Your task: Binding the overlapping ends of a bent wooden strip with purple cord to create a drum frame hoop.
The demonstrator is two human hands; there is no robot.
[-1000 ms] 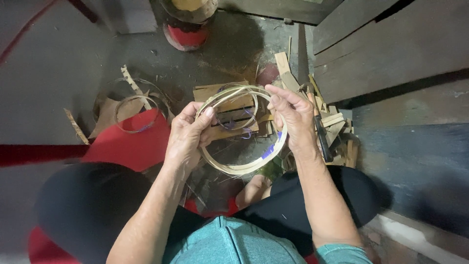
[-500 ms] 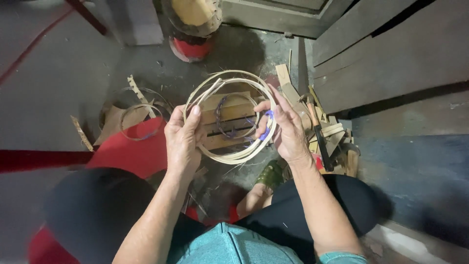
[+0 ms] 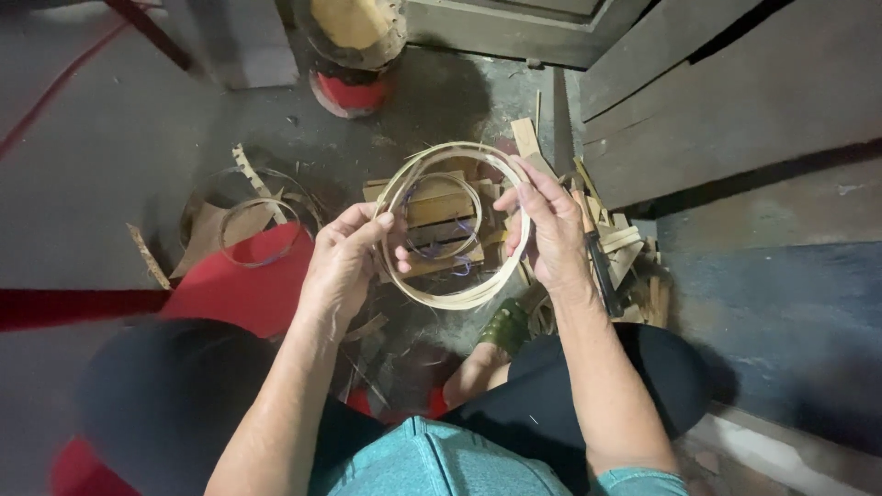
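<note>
Person's left hand and right hand are pinching opposite sides of a pale coiled hoop of thin bamboo strip, holding it up over a small wooden block stand in the middle of the grey concrete floor, with a smaller loose strip ring lying to the left on a red plastic stool. Likely risk: the layered strip is springy, so a slack pinch on either side could be letting the coil unwind or a strip crack. Hard to make out: the purple binding thread, how many layers are in the hoop, and the dark tool just right of the right wrist.

Dim overhead light, murky edges
</note>
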